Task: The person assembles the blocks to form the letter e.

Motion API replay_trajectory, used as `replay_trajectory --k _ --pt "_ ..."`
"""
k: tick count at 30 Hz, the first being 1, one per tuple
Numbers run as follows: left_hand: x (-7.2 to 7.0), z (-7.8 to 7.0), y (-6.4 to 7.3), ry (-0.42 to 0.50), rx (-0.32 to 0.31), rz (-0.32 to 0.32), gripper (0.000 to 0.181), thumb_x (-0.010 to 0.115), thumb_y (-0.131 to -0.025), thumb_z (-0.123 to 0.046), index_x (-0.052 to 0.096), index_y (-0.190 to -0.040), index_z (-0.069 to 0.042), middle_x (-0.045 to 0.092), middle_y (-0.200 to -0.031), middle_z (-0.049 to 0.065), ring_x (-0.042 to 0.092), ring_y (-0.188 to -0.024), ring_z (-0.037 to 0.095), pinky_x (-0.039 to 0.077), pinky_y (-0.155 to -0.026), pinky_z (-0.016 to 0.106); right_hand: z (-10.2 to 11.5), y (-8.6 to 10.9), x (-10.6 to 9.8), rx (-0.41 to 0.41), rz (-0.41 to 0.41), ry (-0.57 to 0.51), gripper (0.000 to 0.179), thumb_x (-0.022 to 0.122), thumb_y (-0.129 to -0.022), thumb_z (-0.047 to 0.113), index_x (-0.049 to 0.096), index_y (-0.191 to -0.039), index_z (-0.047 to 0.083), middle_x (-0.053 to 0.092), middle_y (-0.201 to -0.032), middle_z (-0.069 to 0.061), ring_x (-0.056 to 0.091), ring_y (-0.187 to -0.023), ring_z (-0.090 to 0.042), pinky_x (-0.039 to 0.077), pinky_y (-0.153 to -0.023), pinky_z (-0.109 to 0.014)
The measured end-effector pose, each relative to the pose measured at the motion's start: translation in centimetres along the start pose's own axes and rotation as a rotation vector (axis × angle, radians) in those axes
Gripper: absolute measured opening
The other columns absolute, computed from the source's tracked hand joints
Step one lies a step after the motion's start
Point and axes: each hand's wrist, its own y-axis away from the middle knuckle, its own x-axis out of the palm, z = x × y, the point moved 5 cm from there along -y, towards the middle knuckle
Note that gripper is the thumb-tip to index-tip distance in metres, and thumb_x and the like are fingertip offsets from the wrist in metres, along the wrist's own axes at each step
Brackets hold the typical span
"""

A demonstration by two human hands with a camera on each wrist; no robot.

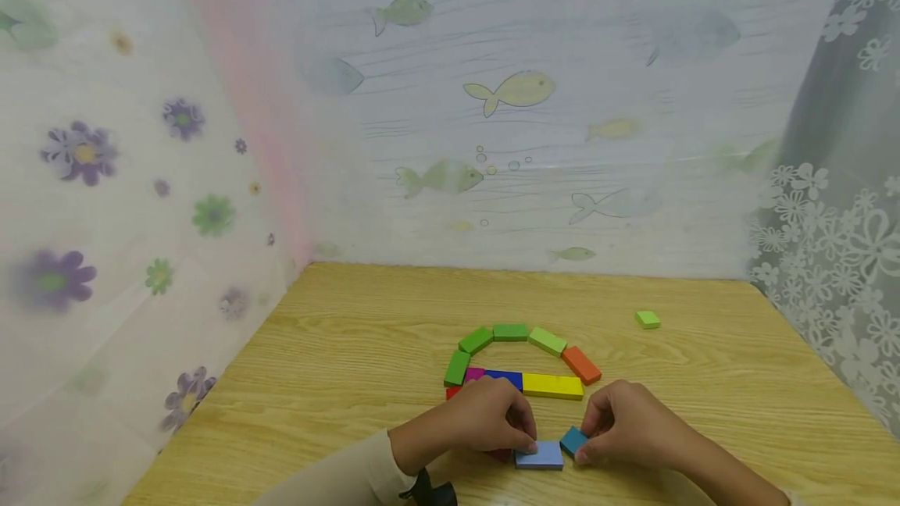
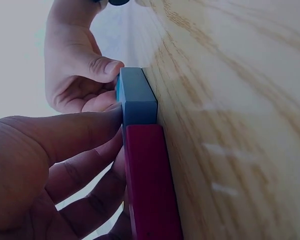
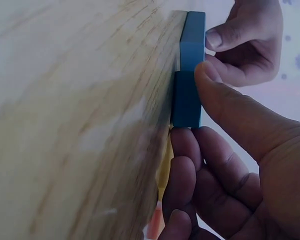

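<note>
My left hand (image 1: 488, 416) holds a light blue block (image 1: 540, 457) by its left end, thumb on its near side. A dark red block (image 1: 500, 455), deep pink in the left wrist view, adjoins its left end and is partly hidden under that hand. My right hand (image 1: 636, 426) pinches a smaller teal-blue block (image 1: 573, 441) between thumb and fingers. This one sits at an angle against the right end of the light blue block. All three lie flat on the wooden table (image 1: 337, 381).
Beyond my hands, several green blocks (image 1: 510, 333) and an orange block (image 1: 581, 365) form an arch. A yellow block (image 1: 552, 386), a dark blue block (image 1: 504, 379), a magenta block (image 1: 474, 374) and a red block (image 1: 452, 393) run below it. One lime block (image 1: 648, 320) lies apart, back right.
</note>
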Motion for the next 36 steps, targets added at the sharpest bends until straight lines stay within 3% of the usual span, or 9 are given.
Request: replay_trajectory --k 36 --pt "-0.14 -0.03 0.07 0.041 -0.001 0.013 0.01 0.084 -0.088 -0.027 0.077 -0.082 -0.025 0.067 -0.075 -0.021 0.059 -0.074 -0.004 0.047 -0.072 0.017 -0.17 -0.02 0.16 0.008 0.004 -0.01 0.025 0.093 -0.075 0.038 0.075 -0.079 0.021 0.073 -0.077 0.008 0.065 -0.072 -0.009 0.053 -0.065 -0.023"
